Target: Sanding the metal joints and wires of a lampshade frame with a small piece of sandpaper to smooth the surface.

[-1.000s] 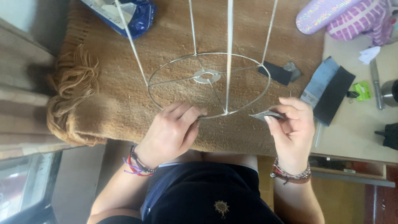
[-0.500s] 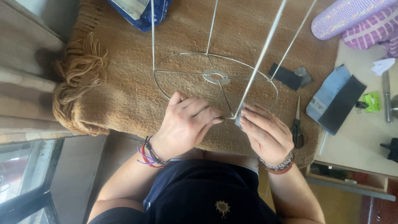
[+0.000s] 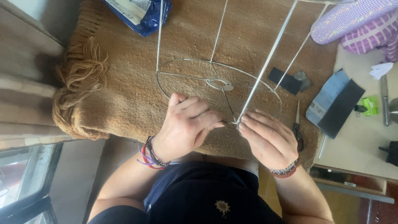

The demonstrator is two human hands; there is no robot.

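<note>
A white wire lampshade frame [image 3: 188,62] stands on a brown woven mat [image 3: 124,95], its struts rising toward the camera. My left hand [image 3: 186,126] curls over the near part of the lower ring, fingers pinching the wire. My right hand [image 3: 267,139] meets it from the right. Its fingertips pinch the same spot, where a strut [image 3: 265,66] joins the ring. Both wrists carry bead bracelets. Whatever sits between the fingertips is hidden.
Scissors [image 3: 297,126] lie on the mat just right of my right hand. Black sheets [image 3: 284,81] [image 3: 340,108] and a blue-grey sheet [image 3: 327,97] lie further right. A blue bag [image 3: 143,14] sits at the top, purple fabric [image 3: 352,18] at the top right, and the mat's fringe [image 3: 81,76] on the left.
A second ago my right hand held a small grey object beside the ring. Now it pinches the ring joint next to my left hand, and scissors lie on the mat.
</note>
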